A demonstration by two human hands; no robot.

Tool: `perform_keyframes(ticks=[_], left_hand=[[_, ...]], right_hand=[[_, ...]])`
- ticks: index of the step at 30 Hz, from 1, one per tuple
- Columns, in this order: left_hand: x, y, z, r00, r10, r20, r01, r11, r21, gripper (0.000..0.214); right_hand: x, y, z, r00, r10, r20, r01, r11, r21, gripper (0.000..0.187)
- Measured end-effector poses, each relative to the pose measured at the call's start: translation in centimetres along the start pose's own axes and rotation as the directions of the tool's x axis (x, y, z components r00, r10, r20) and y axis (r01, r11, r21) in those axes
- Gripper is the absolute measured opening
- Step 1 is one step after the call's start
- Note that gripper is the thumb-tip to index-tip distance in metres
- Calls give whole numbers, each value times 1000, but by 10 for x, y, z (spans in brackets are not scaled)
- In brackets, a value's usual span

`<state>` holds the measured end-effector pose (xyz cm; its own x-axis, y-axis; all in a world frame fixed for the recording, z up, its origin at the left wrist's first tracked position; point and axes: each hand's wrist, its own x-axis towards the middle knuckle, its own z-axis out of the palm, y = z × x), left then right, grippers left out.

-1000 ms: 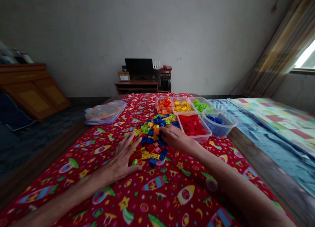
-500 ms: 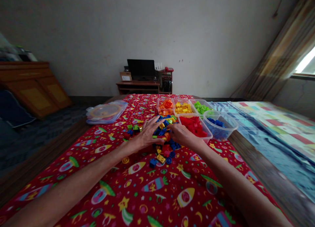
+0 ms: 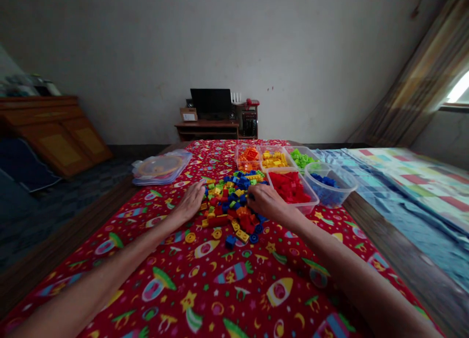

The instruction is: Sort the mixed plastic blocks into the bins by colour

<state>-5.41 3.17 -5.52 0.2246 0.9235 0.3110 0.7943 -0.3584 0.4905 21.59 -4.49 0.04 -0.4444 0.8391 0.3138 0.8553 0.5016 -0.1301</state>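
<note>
A heap of mixed coloured building bricks (image 3: 230,203) lies on a red rocket-print tablecloth (image 3: 234,284). My left hand (image 3: 190,201) rests flat against the heap's left edge, fingers stretched out. On the right edge of the heap sits my right hand (image 3: 266,201), fingers curled down among the bricks; whether it holds one is hidden. Just right of that hand stands a clear tub of red bricks (image 3: 292,186).
Behind the heap stand clear tubs of orange bricks (image 3: 247,157), yellow bricks (image 3: 273,158) and green bricks (image 3: 302,157), and a round tub of blue bricks (image 3: 330,184). Stacked clear lids (image 3: 161,167) lie at the left. A patterned bed cover (image 3: 414,181) lies to the right.
My left hand slid from on top of the heap back to its left edge, and the bricks now lie spread wider. My right hand stayed beside the red tub.
</note>
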Motion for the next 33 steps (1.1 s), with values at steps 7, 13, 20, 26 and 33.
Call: perform_keyframes(ticks=[7, 13, 20, 26, 33], left_hand=[[17, 33, 14, 989, 146, 3, -144, 977, -155, 70], [18, 25, 20, 981, 184, -58, -192, 956, -221, 63], [10, 33, 14, 945, 291, -150, -309, 945, -112, 46], [6, 49, 9, 877, 455, -156, -470, 879, -76, 37], [-6, 66, 9, 767, 638, -71, -642, 766, -44, 32]], right_hand=[[8, 23, -30, 986, 124, -112, -54, 872, 487, 15], [9, 40, -33, 976, 209, 65, -175, 563, 808, 20], [10, 47, -30, 963, 260, 66, -170, 401, 900, 35], [6, 53, -38, 976, 213, 43, -137, 452, 881, 32], [7, 49, -34, 991, 123, 43, -113, 644, 757, 30]])
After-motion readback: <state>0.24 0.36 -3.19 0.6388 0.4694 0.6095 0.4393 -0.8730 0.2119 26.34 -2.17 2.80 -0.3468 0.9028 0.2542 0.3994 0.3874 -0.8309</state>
